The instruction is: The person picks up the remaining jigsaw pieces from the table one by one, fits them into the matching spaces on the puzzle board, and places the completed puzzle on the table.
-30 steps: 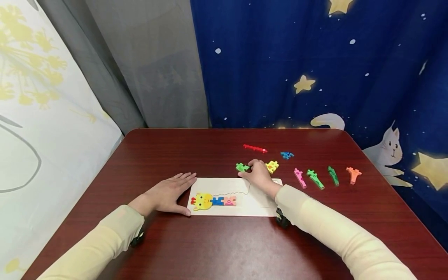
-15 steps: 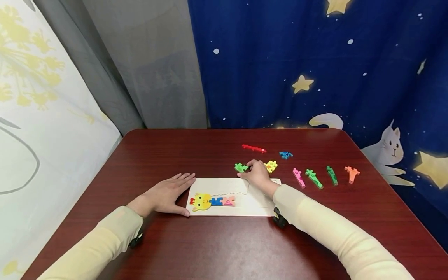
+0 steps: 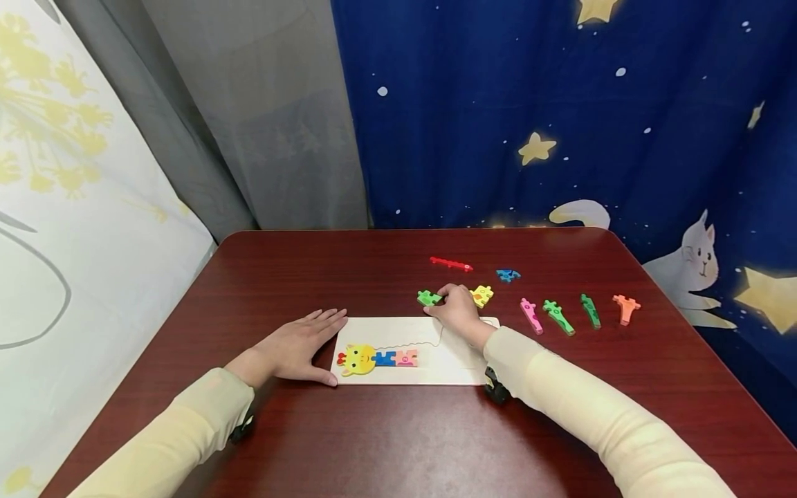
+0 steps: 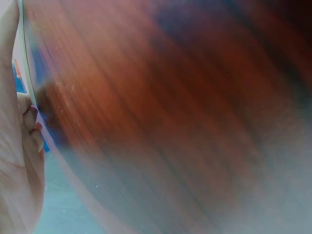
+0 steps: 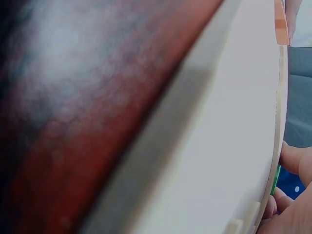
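The straight-fingered left hand (image 3: 301,346) touches the board (image 3: 398,330) at left; the right hand (image 3: 459,311) curls right of the green piece (image 3: 428,298), any hold unclear.

Left of the pale board (image 5: 234,117) lies the blurred reddish worktop (image 5: 68,165). At the board's lower right edge is the right hand (image 5: 293,209), a green piece (image 5: 276,179) showing between its thumb and fingers. An orange piece (image 5: 281,27) sits at the board's upper right edge; grey cloth (image 5: 300,97) shows right of the board.
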`<state>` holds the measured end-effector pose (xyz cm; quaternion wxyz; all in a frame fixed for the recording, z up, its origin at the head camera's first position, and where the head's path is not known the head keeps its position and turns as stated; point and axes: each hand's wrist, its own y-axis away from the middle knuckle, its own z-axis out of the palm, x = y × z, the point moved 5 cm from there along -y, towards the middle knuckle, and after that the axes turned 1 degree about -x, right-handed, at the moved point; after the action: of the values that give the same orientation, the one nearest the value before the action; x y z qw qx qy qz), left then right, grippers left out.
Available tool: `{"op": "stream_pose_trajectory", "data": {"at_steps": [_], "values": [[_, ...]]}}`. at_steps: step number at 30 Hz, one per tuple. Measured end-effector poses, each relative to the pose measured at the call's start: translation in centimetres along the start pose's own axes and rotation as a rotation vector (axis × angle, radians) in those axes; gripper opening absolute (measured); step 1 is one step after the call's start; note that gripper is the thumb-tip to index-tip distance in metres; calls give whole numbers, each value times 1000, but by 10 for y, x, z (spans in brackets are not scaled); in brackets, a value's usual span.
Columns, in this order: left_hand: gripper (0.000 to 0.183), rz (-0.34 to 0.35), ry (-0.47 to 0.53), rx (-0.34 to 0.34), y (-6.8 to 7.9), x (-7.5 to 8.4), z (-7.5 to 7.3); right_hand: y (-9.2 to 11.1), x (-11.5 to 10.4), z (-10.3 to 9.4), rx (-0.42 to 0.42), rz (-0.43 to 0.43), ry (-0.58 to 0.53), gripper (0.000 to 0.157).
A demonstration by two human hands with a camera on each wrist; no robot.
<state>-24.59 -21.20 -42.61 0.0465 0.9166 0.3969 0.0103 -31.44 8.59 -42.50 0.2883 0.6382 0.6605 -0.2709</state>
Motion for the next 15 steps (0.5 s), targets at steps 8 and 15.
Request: {"op": "stream_pose_trajectory", "data": {"at_steps": [8, 15], "values": [[115, -2, 8, 2, 1, 0, -1, 0, 1, 0, -3, -2, 5, 36], [115, 8, 6, 9, 2, 1, -3, -1, 2, -1, 1, 8, -16, 33]]}}
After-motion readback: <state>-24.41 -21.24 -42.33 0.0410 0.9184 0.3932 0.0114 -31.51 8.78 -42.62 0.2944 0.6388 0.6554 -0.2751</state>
